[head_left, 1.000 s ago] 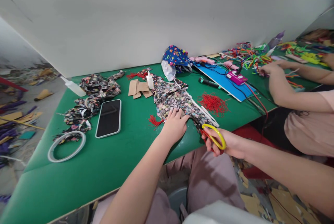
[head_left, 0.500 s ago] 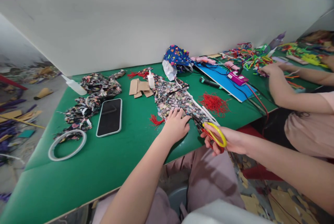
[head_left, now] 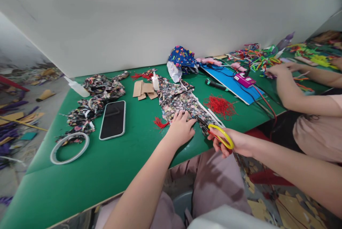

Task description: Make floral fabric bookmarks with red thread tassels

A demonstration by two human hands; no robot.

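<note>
**Cutting the patterned cloth at the tabletop's near edge**

The left hand (head_left: 180,129) lies flat, fingers spread, on the lower end of the floral fabric strip (head_left: 181,102), which runs from the middle of the frame down toward the near edge of the green tabletop (head_left: 120,165). The right hand (head_left: 235,142), at centre right of the frame, has its grip closed through the yellow loops of the scissors (head_left: 220,137); the blades point up and left into the cloth's edge, just beside the left fingertips. Whether the blades are parted cannot be made out.

To cut well here, the pinning hand should probably press the cloth taut and flat while keeping its fingertips clear of the blade line, since they sit very near it. The lower blade is best slid along the tabletop so the fabric does not bunch.

The left forearm reaches up from the bottom centre with the wrist straight and the palm down. The right forearm comes in from the lower right, off the tabletop's edge, wrist turned so the thumb side faces up.

A small red tassel (head_left: 159,123) lies just left of the left hand; a phone (head_left: 112,119) lies further left.
</note>
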